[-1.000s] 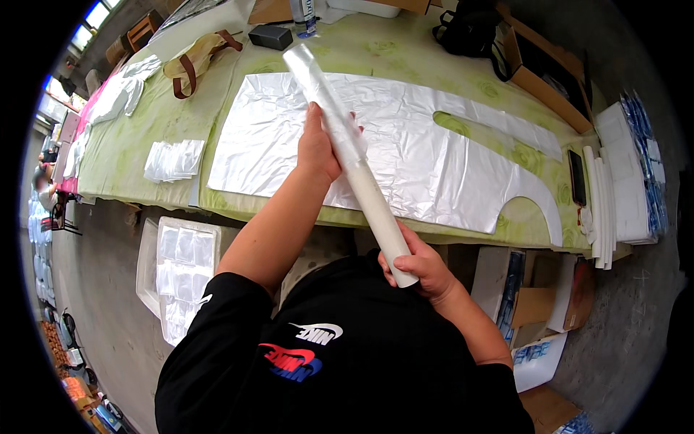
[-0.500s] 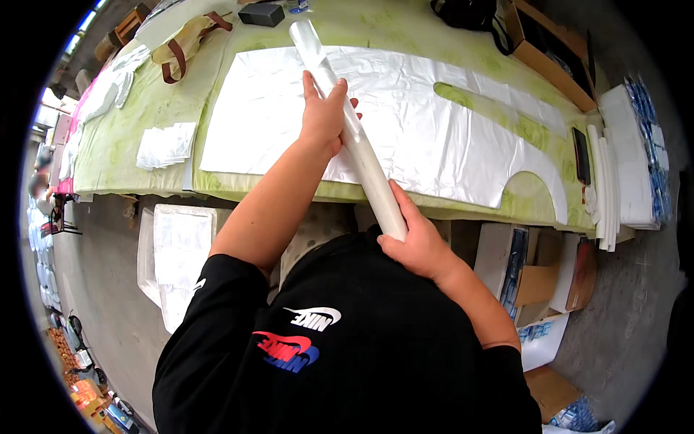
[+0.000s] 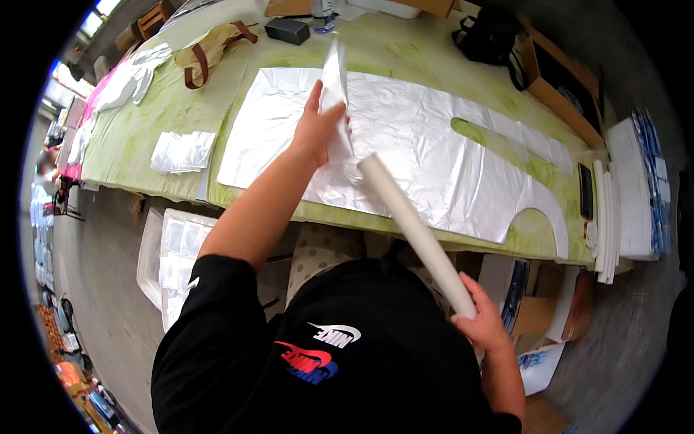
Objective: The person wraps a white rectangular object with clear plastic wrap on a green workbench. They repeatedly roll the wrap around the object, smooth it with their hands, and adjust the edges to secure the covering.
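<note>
My left hand (image 3: 318, 132) is wrapped around a rolled-up length of shiny white plastic film (image 3: 335, 76), held upright over the green-covered table (image 3: 119, 155). A pale, smooth tube (image 3: 423, 235) slants down toward me, and my right hand (image 3: 483, 318) grips its lower end near my right side. The tube's far end stands apart from the film roll. Beneath both lies a flat, apron-shaped sheet of silvery-white plastic film (image 3: 412, 137), with a slot and a curved cut-out at its right side. Some of my left fingers are hidden behind the roll.
A small pile of folded white film (image 3: 182, 152) and a yellowish bag (image 3: 210, 52) are on the left. Behind are a dark box (image 3: 287, 31) and a bottle (image 3: 323, 16). At right are a black bag (image 3: 488, 40), a cardboard box (image 3: 564, 87) and a phone (image 3: 585, 192).
The tube has slid out of the rolled film, drawn down and right toward me by my right hand. My left hand keeps the film, which now looks flatter and more upright.
</note>
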Available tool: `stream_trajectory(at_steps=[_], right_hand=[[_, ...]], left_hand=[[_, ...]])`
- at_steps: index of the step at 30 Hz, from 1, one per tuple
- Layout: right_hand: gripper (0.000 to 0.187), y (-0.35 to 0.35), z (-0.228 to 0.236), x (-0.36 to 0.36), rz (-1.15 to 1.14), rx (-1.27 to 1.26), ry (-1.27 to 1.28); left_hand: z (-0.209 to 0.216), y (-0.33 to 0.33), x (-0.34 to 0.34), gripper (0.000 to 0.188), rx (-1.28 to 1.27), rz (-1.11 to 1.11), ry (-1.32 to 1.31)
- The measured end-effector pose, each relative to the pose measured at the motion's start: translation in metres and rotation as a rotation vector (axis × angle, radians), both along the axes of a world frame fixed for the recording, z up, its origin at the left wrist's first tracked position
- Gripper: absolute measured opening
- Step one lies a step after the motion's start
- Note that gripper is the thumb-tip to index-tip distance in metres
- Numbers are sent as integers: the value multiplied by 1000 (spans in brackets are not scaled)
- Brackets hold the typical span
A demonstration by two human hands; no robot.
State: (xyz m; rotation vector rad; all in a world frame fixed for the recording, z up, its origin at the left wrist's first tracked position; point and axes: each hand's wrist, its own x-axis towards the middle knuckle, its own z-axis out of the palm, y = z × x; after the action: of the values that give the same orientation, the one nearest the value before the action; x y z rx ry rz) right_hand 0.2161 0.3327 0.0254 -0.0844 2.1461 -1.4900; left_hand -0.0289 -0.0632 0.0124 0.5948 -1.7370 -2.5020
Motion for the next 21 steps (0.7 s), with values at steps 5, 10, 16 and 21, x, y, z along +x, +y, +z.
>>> stream_trajectory(at_steps=[5, 10, 16, 21], right_hand=[[79, -25, 13, -47, -47, 78, 327], [69, -54, 17, -115, 218, 298, 678], [67, -54, -5, -154, 157, 577, 706], [65, -50, -1, -177, 37, 610, 608]], left_hand=[[12, 19, 71, 65, -57, -159, -119], [2, 16, 102, 43, -45, -279, -176], [-16, 0, 125, 34, -132, -546, -228], [10, 10, 151, 39, 54, -750, -401]])
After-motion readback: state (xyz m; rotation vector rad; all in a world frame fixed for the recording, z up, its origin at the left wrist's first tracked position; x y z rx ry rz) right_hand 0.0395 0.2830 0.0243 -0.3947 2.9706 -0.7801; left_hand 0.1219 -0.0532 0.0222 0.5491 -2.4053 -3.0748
